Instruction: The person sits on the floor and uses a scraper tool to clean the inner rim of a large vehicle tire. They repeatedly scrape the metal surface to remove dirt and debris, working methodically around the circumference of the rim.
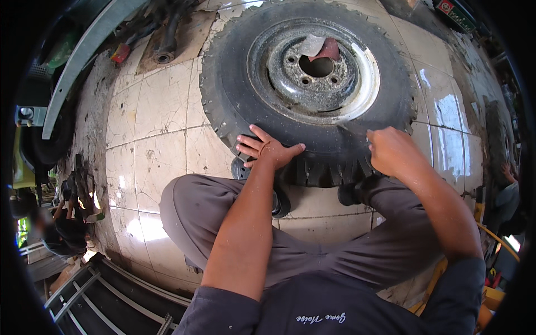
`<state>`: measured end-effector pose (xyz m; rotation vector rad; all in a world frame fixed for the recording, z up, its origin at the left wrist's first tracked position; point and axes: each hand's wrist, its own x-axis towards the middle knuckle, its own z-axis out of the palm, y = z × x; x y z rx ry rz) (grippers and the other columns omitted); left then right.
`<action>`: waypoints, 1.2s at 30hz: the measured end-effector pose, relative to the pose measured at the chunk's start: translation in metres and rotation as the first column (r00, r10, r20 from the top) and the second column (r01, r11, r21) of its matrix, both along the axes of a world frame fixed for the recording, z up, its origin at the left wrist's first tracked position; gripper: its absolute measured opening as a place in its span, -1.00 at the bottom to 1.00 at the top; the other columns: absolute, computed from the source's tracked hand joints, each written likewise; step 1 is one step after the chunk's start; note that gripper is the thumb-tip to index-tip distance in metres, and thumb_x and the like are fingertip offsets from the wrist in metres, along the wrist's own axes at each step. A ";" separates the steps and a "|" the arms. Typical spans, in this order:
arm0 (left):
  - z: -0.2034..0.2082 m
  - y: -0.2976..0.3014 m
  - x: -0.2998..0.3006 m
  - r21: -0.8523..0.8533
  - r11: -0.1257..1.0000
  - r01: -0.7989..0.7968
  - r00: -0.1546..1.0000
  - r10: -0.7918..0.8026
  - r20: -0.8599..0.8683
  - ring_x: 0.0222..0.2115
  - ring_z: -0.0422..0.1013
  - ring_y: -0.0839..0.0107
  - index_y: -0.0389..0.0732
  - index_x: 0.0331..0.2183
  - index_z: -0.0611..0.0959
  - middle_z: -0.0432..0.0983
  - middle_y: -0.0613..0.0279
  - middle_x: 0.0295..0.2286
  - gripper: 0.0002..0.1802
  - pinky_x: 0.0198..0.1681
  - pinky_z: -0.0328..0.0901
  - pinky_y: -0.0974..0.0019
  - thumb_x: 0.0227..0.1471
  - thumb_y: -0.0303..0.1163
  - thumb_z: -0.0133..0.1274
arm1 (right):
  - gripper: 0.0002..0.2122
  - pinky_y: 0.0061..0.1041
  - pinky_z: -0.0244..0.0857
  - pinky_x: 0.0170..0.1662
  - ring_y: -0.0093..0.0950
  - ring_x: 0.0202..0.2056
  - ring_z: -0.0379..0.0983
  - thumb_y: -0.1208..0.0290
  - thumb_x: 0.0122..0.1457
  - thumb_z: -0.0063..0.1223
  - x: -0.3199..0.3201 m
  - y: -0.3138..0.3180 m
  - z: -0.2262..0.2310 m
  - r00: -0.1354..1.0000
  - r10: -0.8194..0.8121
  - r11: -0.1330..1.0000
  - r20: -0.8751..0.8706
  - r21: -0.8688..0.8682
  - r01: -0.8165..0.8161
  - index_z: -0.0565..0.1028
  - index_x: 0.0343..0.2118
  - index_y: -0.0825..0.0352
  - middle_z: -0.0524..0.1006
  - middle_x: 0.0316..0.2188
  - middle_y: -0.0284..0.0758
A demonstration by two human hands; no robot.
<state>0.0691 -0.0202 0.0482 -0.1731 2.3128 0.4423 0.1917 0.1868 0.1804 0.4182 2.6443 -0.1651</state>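
A large black tyre (234, 106) with chunky tread lies flat on the floor before me, mounted on a worn steel rim (363, 84) with bolt holes round a central opening. My left hand (267, 149) rests on the near-left sidewall, fingers and thumb spread, holding nothing. At the near-right sidewall, my right hand (391, 149) is closed in a fist. A thin dark thing seems to point from it toward the rim, too faint to name. A folded piece of grey and dark-red sheet (324, 47), like sandpaper, lies over the far side of the central opening.
Cracked, pale tiles (162, 106) surround the tyre. A metal part with a ringed end (163, 57) lies at the far left, near a small red object (120, 53). A curved grey metal bar (84, 61) crosses the upper left. Another person (67, 229) is at the left edge, above a metal-framed rack (111, 296).
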 end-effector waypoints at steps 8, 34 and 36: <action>0.001 0.000 0.005 0.004 1.000 -0.008 1.000 0.008 0.016 0.28 -0.78 -0.29 -0.19 0.24 -0.63 -0.84 -0.39 0.23 0.73 0.19 -0.35 -0.55 -0.40 0.32 0.37 | -0.81 -0.18 0.45 -0.17 -0.05 -0.25 0.56 0.52 -0.06 0.04 0.000 -0.003 0.020 0.997 -0.044 0.998 0.069 0.045 0.041 0.63 -0.39 0.41 0.61 -0.35 -0.01; 0.004 0.002 0.006 0.008 0.996 -0.089 0.996 0.089 0.014 0.30 -0.76 -0.18 -0.11 0.26 -0.60 -0.82 -0.26 0.26 0.71 0.23 -0.32 -0.49 -0.39 0.24 0.41 | -0.81 -0.49 0.37 -0.26 -0.49 -0.41 0.53 0.32 0.02 0.23 0.018 -0.002 -0.082 0.501 -0.712 0.673 -0.492 -0.682 0.286 0.59 -0.36 0.31 0.59 -0.50 -0.32; 0.005 0.002 0.007 0.014 0.995 -0.098 0.995 0.098 0.019 0.30 -0.77 -0.17 -0.11 0.26 -0.60 -0.82 -0.26 0.26 0.71 0.23 -0.32 -0.48 -0.39 0.24 0.42 | -0.83 -0.50 0.37 -0.26 -0.49 -0.41 0.53 0.34 0.03 0.21 0.018 0.000 -0.084 0.469 -0.700 0.691 -0.538 -0.677 0.255 0.59 -0.35 0.31 0.59 -0.50 -0.34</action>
